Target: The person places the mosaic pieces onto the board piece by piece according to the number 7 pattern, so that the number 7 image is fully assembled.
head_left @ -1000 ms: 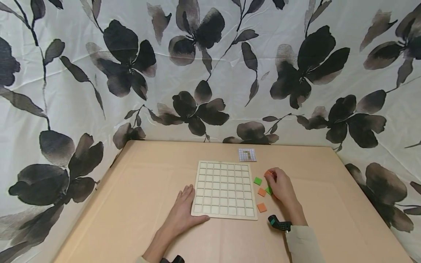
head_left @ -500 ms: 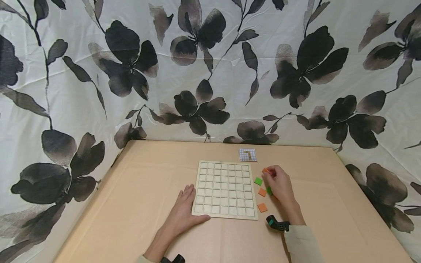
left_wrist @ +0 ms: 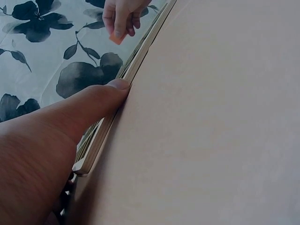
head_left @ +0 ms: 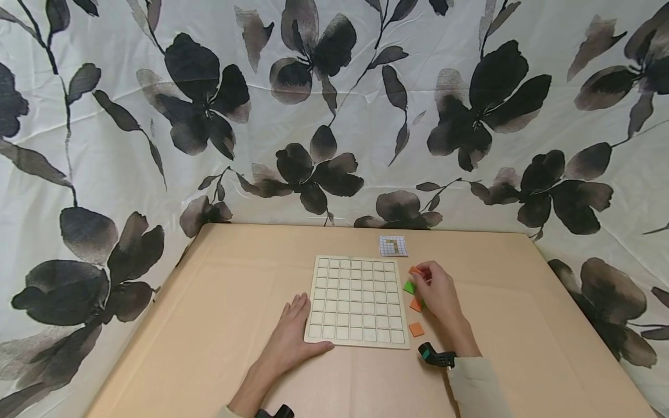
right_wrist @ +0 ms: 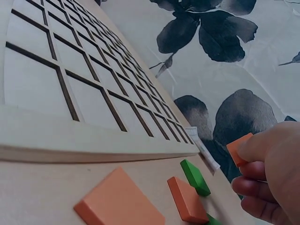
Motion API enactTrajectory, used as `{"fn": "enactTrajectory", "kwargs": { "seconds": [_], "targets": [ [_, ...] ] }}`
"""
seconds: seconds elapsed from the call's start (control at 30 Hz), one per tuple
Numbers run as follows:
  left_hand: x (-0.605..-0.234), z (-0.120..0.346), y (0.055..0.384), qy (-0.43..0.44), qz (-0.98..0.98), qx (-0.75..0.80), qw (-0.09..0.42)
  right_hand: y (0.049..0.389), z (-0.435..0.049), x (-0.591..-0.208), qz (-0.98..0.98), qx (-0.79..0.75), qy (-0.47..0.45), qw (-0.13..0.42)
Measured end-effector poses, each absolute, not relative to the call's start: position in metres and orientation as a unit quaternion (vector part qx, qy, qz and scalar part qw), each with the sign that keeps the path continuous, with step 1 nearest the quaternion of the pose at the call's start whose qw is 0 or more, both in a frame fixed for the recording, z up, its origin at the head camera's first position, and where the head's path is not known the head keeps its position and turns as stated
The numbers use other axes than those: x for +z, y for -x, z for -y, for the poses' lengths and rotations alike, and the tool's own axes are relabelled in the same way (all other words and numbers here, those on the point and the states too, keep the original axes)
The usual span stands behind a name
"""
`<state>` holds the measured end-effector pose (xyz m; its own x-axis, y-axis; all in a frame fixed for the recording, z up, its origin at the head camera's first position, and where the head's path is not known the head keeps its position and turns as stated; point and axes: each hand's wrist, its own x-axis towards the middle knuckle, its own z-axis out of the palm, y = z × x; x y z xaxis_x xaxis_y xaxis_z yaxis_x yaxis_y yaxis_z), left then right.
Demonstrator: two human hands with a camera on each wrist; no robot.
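The grid board (head_left: 357, 302) lay flat on the tabletop (head_left: 219, 273), the left hand (head_left: 291, 335) alongside, fingers extended at the left edge, thumb touching the near one, nothing gripped. Out right, the right hand (head_left: 439, 290) was pinching! A printed card (head_left: 393, 246) sat past the far edge. And the tiles: an orange tile (right_wrist: 235, 149) was up in that pinch, green tiles (head_left: 409, 287) and loose orange tiles (head_left: 416, 330) just beside the board's right edge.

A white, creased cloth (head_left: 373, 148) with large charcoal-grey printed flowers (head_left: 193, 67) hangs before me, filling the upper frame and descending along both sides. Below stands a pale tan table (head_left: 219, 273), far edge crossing mid-frame, sides widening toward the lower corners. Light is soft, with faint sheen at lower centre.
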<state>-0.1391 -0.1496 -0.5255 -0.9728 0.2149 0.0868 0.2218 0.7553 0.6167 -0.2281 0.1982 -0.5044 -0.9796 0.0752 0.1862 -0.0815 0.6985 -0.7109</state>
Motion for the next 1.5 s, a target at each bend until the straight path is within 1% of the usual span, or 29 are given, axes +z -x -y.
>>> {"fn": "enactTrajectory", "kwargs": {
  "seconds": [0.6,0.97,1.23,1.5],
  "targets": [
    [-0.524,0.15,0.136,0.117,0.935,-0.334,0.008,0.226,-0.182,-0.497,0.917,0.384,-0.02,0.102],
    [-0.523,0.149,0.137,0.112,0.937,-0.331,-0.002,0.228,-0.174,-0.489,0.914,0.387,-0.043,0.112],
    [-0.523,0.149,0.138,0.116,0.937,-0.33,-0.001,0.236,-0.159,-0.489,0.914,0.391,-0.045,0.098],
    [-0.523,0.15,0.137,0.119,0.936,-0.331,0.004,0.242,-0.144,-0.49,0.91,0.405,-0.05,0.072]
  ]
}}
